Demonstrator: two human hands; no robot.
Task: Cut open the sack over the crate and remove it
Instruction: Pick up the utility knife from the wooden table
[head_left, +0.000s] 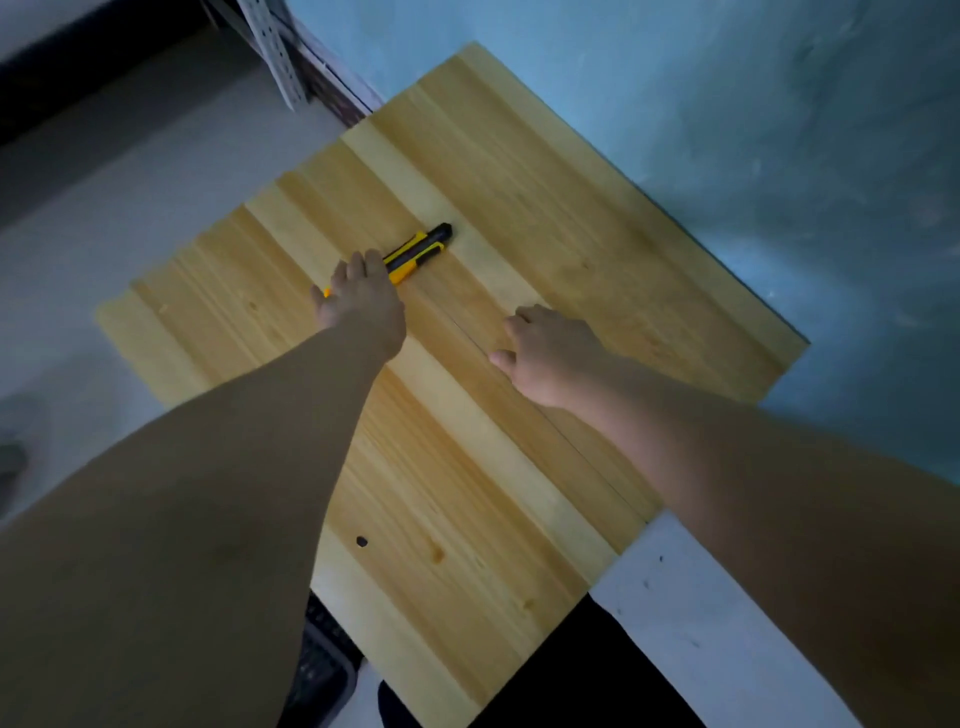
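Head view
Table: a pale pine-plank table (545, 171) with a blue wall along its far and right edges.
Knife: a yellow-and-black plastic utility knife (422, 245) lies about mid-table, black tip towards the far corner. I can see no blade out.
Left hand: the left hand (363, 304) lies over the knife's rear end, and a sliver of yellow shows past its outer side. I cannot tell whether the fingers have closed round the handle.
Right hand: the right hand (550, 353) rests on bare planks near the knife but apart from it, fingers loosely bent, holding nothing.
Sack and crate: neither is in sight. A dark ribbed thing (322, 670) shows below the table's near edge, but I cannot tell what it is.
Handling, knife: it is probably light, stiff and smooth-sided. It is best taken round the middle of the handle, thumb on the slider, away from the black tip.
Handling, sack: I would guess it is limp and needs the free hand to pull it taut for the cut.
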